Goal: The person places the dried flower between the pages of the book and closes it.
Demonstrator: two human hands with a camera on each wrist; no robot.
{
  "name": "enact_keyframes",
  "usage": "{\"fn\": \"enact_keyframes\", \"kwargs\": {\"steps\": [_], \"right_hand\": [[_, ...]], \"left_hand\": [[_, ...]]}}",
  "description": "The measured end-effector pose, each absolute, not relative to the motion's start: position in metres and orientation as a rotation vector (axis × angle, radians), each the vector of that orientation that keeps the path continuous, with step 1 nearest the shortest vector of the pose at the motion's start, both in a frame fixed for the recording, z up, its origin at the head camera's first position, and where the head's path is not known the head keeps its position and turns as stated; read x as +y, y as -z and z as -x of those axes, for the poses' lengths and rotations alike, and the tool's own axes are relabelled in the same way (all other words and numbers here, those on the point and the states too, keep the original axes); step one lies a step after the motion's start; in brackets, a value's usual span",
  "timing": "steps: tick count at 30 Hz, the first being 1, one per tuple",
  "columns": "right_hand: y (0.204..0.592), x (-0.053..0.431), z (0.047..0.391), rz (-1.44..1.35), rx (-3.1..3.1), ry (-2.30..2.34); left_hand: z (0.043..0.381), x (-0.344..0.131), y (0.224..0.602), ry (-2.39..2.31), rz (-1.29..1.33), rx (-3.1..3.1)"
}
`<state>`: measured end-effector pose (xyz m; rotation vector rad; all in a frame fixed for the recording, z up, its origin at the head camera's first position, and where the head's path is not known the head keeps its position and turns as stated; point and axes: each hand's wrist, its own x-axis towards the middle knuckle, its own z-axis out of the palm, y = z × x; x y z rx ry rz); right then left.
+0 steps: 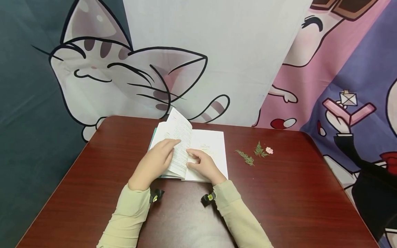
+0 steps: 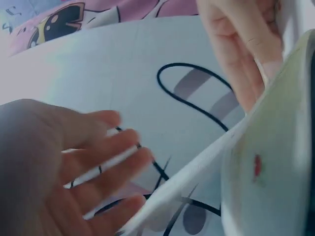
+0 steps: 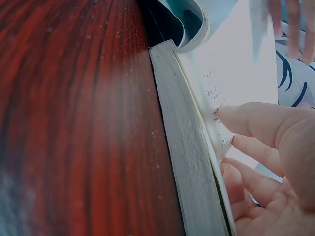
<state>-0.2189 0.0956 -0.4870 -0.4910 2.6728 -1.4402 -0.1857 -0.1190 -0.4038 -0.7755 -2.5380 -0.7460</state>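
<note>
An open book point(image 1: 208, 141) lies on the table, with one printed leaf point(image 1: 178, 125) standing partly raised near its fold. My left hand point(image 1: 156, 162) hovers over the left-hand pages; its fingers are spread and loose, holding nothing, in the left wrist view. Close to the fold, my right hand point(image 1: 203, 164) touches the raised leaf with its fingertips and thumb. In the right wrist view the right hand's thumb and fingers point(image 3: 256, 147) rest apart against the same printed face, above the thick page block point(image 3: 179, 128).
To the right of the book, two green fern sprigs point(image 1: 245, 157) and a small pink flower point(image 1: 269, 150) lie on the brown table point(image 1: 294, 193). A cloth printed with cartoon cats point(image 1: 242, 41) hangs behind the table's far edge.
</note>
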Motion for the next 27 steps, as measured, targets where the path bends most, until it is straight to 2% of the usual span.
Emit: {"fn": "enact_keyframes", "kwargs": {"steps": [6,12,27], "right_hand": [[0.489,0.096,0.219,0.469,2.673,1.408],[0.491,0.096,0.22,0.433,2.677,1.388],[0.489,0.097,0.221,0.42,2.644,1.397]], "left_hand": [[0.19,-0.121,0.425,0.627,0.723,-2.822],[0.199,-0.125,0.447,0.704,0.698,-2.98],[0.202,-0.128,0.462,0.782,0.638,-3.291]]}}
